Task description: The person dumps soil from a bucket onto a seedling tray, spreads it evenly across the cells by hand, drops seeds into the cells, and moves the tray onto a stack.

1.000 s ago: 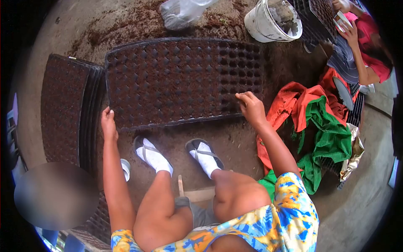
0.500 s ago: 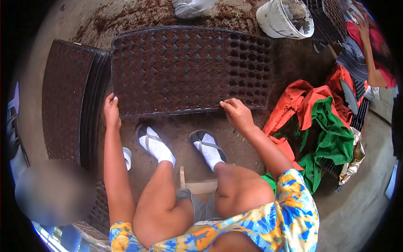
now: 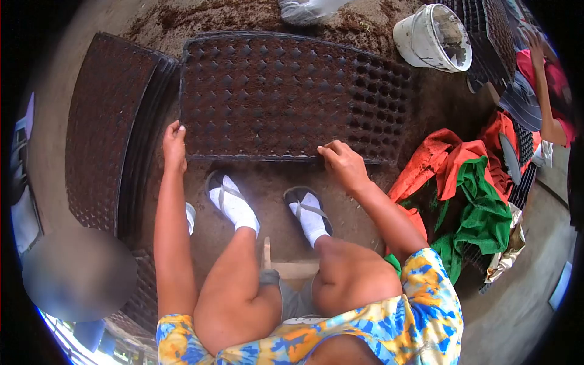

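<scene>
Put a clock on the tray [image 3: 261,159], with 12 o'clock facing away from the person. The tray lies in front of the person, just past both hands. The left hand [image 3: 174,149] is at the 8 o'clock corner, its curled fingers by the short edge; I can't tell if they grip it. The right hand [image 3: 345,165] is at 5 o'clock, its bent fingers by the long near edge; I can't tell if they pinch it.

Brown dirt [image 3: 261,100] covers most of the tray, and the cups toward 3 o'clock look like dark holes. A pile of trays [image 3: 109,121] sits close at 9 o'clock, so the left hand has little room there. A red cloth [image 3: 423,159] and a green cloth [image 3: 483,225] lie crumpled at 4 o'clock. A white bucket [image 3: 417,44] is at 2 o'clock, a see-through bag [image 3: 309,11] at 12, and white socks [image 3: 234,205] in dark sandals [image 3: 293,195] at 6. Another person [image 3: 550,129] is far off at 3 o'clock.

The tray's long way runs from 9 to 3 o'clock, sideways to the person.
</scene>
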### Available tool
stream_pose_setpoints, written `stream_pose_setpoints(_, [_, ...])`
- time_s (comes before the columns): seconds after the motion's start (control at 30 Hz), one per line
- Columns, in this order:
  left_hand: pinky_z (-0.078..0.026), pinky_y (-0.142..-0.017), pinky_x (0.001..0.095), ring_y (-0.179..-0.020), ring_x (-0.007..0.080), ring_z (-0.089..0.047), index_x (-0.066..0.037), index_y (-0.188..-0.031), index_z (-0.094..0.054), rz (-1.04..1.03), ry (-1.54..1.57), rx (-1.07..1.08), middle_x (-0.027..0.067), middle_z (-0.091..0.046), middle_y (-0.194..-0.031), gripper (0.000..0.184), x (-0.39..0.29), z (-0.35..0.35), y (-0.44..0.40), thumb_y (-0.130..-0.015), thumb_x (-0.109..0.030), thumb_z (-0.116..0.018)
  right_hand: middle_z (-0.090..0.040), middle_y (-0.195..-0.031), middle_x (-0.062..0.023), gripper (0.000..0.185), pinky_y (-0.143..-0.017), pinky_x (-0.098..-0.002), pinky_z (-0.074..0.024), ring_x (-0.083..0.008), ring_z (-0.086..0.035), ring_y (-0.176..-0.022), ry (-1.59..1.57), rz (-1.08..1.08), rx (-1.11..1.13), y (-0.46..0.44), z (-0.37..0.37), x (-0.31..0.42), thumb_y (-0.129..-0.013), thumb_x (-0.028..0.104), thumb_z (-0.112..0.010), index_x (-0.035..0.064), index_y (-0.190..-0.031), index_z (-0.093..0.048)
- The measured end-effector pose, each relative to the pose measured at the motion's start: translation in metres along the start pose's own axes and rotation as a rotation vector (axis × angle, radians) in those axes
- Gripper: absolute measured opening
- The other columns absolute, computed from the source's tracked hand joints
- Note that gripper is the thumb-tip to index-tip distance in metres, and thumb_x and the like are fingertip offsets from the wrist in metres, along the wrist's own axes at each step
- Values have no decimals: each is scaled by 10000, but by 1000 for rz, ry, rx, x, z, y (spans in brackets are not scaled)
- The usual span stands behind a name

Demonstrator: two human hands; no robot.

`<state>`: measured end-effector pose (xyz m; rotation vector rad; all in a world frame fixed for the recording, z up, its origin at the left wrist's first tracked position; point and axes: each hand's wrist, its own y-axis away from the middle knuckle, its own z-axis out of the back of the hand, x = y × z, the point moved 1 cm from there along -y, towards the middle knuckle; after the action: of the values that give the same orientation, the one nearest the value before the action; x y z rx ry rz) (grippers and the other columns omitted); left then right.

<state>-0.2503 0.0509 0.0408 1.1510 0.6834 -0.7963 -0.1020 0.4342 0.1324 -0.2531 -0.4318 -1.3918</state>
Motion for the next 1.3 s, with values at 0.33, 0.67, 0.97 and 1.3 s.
stream_pose_setpoints(0.33, [-364,-968,307,-1115,183,-515,1,-1235,-502,-7,21,26,124,-568,-1184,335,-1,-1,-1,-916,-98,-533,-571,-895,-90,280,-677,-372,-522,-267,-607,-843,-70,73,78,-30,-3,12,-742,37,-589,82,-1014,-639])
stream_pose_setpoints(0.67, [-373,-957,303,-1108,182,-517,-2,-1235,-499,21,24,24,115,-572,-1179,332,-6,-2,5,-921,-106,-534,-613,-896,-69,212,-649,-366,-536,-267,-635,-793,1,54,-73,-62,-7,-7,-761,35,-626,101,-958,-666])
stream_pose_setpoints(0.97, [-305,-1033,322,-1183,200,-467,1,-1263,-486,32,46,47,124,-532,-1238,372,-7,-2,6,-923,-139,-538,-617,-912,-86,197,-665,-376,-530,-292,-635,-785,-25,29,-100,-91,-4,-21,-789,26,-604,93,-965,-661])
stream_pose_setpoints(1.3, [-297,-1039,333,-1191,198,-459,-6,-1268,-482,42,27,45,125,-523,-1255,375,-6,0,6,-924,-143,-539,-594,-924,-82,196,-658,-398,-530,-298,-632,-803,88,-63,-95,-126,9,-28,-790,44,-579,107,-961,-654])
